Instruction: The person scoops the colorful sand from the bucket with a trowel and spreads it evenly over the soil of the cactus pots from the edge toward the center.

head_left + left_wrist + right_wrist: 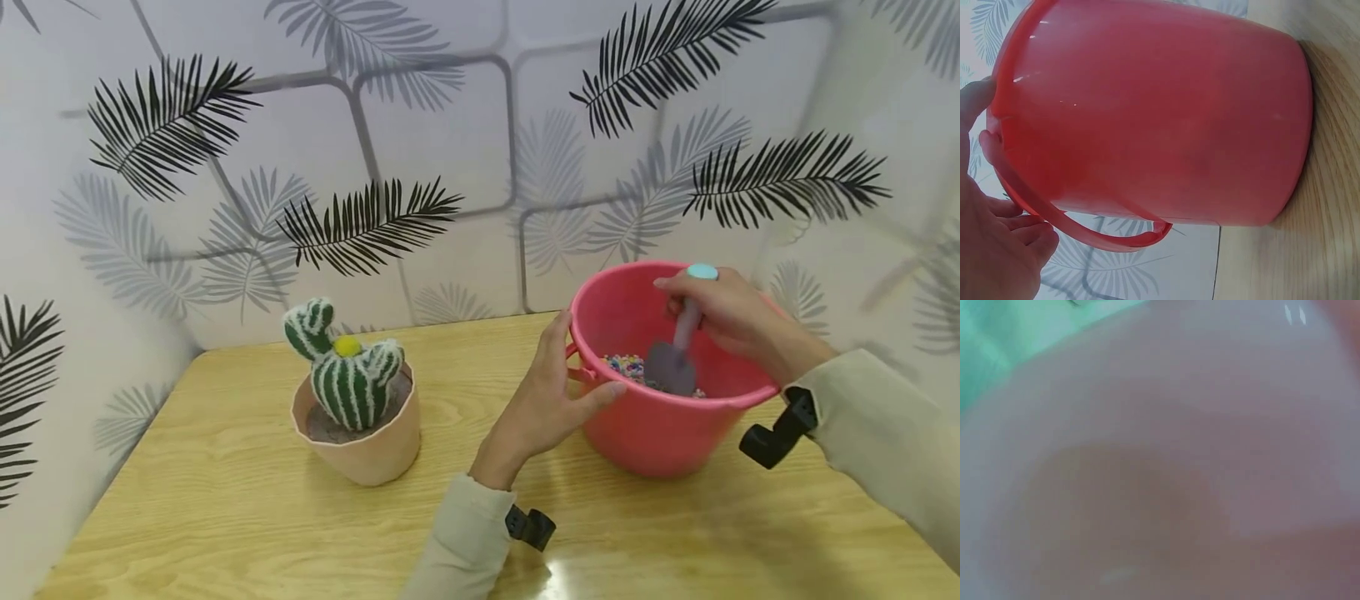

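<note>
Potted cactus (352,387), green-white with yellow top, stands left, well apart from the pink bucket (652,433). Bucket's near wall hides part of the multicolored beads (625,364) inside. Trowel (670,368) blade down in the bucket at the beads; right hand (738,312) curled round its handle. Left hand (542,400) spread against bucket's rim, beside the bucket handle (1085,234). Light wood-grain table (225,500); leaf-print wall (450,133) behind. Right wrist view too blurred.
</note>
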Motion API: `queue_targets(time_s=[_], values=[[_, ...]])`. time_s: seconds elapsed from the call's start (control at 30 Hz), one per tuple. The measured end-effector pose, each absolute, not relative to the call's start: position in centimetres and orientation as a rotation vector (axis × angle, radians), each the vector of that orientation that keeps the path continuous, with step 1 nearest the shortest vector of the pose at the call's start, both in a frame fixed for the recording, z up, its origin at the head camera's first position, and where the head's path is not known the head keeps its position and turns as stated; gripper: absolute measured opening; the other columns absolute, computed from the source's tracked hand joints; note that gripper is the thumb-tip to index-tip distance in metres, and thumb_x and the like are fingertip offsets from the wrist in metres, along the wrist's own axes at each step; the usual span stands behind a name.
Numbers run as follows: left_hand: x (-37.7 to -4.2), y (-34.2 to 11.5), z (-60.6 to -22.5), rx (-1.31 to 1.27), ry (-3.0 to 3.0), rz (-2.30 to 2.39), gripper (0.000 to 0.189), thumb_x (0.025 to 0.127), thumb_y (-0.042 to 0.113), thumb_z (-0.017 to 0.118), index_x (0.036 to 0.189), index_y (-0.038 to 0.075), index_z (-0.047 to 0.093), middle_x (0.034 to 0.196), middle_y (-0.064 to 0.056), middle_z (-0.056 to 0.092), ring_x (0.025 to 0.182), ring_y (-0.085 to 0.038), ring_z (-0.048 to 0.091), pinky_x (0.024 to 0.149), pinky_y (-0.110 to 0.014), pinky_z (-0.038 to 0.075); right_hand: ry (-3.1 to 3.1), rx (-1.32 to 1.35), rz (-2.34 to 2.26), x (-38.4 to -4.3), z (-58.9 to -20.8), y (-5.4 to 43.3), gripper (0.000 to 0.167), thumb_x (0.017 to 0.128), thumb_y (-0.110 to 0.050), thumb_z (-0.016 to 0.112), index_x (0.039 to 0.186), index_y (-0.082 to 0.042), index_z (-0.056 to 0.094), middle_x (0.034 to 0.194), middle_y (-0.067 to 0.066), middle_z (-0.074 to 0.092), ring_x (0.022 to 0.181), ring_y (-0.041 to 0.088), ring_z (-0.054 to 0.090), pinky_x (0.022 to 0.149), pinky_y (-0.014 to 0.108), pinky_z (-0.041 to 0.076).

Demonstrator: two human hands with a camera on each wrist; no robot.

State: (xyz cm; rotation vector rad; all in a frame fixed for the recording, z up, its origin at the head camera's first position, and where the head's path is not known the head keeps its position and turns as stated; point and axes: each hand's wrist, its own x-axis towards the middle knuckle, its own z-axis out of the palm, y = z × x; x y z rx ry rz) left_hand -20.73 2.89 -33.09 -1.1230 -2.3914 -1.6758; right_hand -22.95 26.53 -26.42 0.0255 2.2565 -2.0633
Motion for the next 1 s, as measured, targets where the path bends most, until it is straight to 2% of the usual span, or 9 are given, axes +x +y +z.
queue_targets(time_s=[0.13,0.3,0.4,0.5,0.6,0.67,0.77,0.87,1.0], values=[[-20.6,2.8,-33.0,-1.100,-2.399,-1.664,0.092,0.086,0.029,0.071,0.153,0.019,0.008,0.153,-0.005,0.024,0.126,-0.016,0.048,0.086,-0.021,0.052,2.186,0.005,-2.119,-22.7,-26.4,25.8,0.040,0.094,-0.014,0.056,0.055,-0.011,0.058,0.047,-0.001,0.052,0.054,0.012,0.056,0.064,0.022,0.050],[-20.4,2.7,-32.9,-1.044,-2.456,-1.613,0.094,0.085,0.034,0.072,0.154,0.018,0.009,0.156,-0.001,0.020,0.110,-0.014,0.058,0.084,-0.024,0.054,1.952,-0.025,-2.297,-22.3,-26.4,25.3,0.034,0.095,-0.013,0.055,0.062,-0.009,0.059,0.055,0.000,0.052,0.058,0.013,0.058,0.068,0.025,0.055],[-20.4,2.6,-33.0,-1.038,-2.466,-1.583,0.094,0.085,0.036,0.071,0.153,0.017,0.010,0.156,-0.001,0.021,0.104,-0.014,0.061,0.085,-0.024,0.054,1.874,-0.052,-2.432,-22.3,-26.4,25.2,0.029,0.094,-0.015,0.059,0.066,-0.009,0.058,0.058,0.000,0.052,0.058,0.013,0.060,0.068,0.027,0.057],[-20.5,2.8,-33.0,-1.039,-2.455,-1.568,0.093,0.085,0.037,0.071,0.153,0.017,0.011,0.155,-0.001,0.022,0.108,-0.014,0.059,0.086,-0.022,0.052,2.106,-0.135,-2.441,-22.4,-26.5,25.0,0.028,0.092,-0.018,0.063,0.065,-0.011,0.060,0.056,-0.002,0.057,0.053,0.012,0.063,0.065,0.021,0.055],[-20.4,2.9,-33.1,-1.044,-2.445,-1.547,0.093,0.085,0.036,0.071,0.153,0.016,0.011,0.155,-0.002,0.023,0.110,-0.014,0.058,0.086,-0.020,0.051,2.492,-0.161,-2.243,-22.5,-26.7,25.1,0.029,0.092,-0.021,0.064,0.063,-0.015,0.062,0.053,-0.007,0.061,0.046,0.010,0.061,0.064,0.015,0.049],[-20.5,3.0,-33.2,-1.055,-2.435,-1.544,0.092,0.086,0.035,0.070,0.153,0.015,0.011,0.155,-0.003,0.024,0.112,-0.015,0.057,0.086,-0.020,0.052,2.690,-0.108,-1.969,-22.7,-26.9,25.4,0.029,0.093,-0.026,0.062,0.065,-0.018,0.062,0.054,-0.011,0.060,0.045,0.009,0.059,0.063,0.016,0.047],[-20.5,3.0,-33.1,-1.076,-2.424,-1.524,0.091,0.086,0.034,0.070,0.153,0.014,0.011,0.154,-0.005,0.025,0.119,-0.018,0.054,0.086,-0.020,0.052,2.766,-0.019,-1.530,-22.9,-26.9,25.4,0.029,0.092,-0.037,0.061,0.077,-0.013,0.065,0.055,-0.009,0.059,0.051,0.011,0.056,0.063,0.023,0.049],[-20.6,2.9,-33.0,-1.084,-2.424,-1.510,0.090,0.087,0.034,0.070,0.153,0.015,0.011,0.153,-0.005,0.026,0.126,-0.020,0.049,0.087,-0.018,0.050,2.736,0.014,-1.266,-23.2,-26.8,25.1,0.038,0.091,-0.042,0.060,0.090,-0.005,0.065,0.057,-0.005,0.057,0.050,0.013,0.050,0.058,0.029,0.048],[-20.6,2.8,-32.9,-1.071,-2.446,-1.528,0.091,0.087,0.037,0.069,0.153,0.017,0.010,0.153,-0.003,0.026,0.126,-0.019,0.048,0.088,-0.019,0.051,2.694,-0.043,-1.304,-22.9,-26.9,24.7,0.030,0.092,-0.032,0.059,0.077,-0.007,0.061,0.052,-0.003,0.050,0.046,0.015,0.048,0.055,0.029,0.046]])
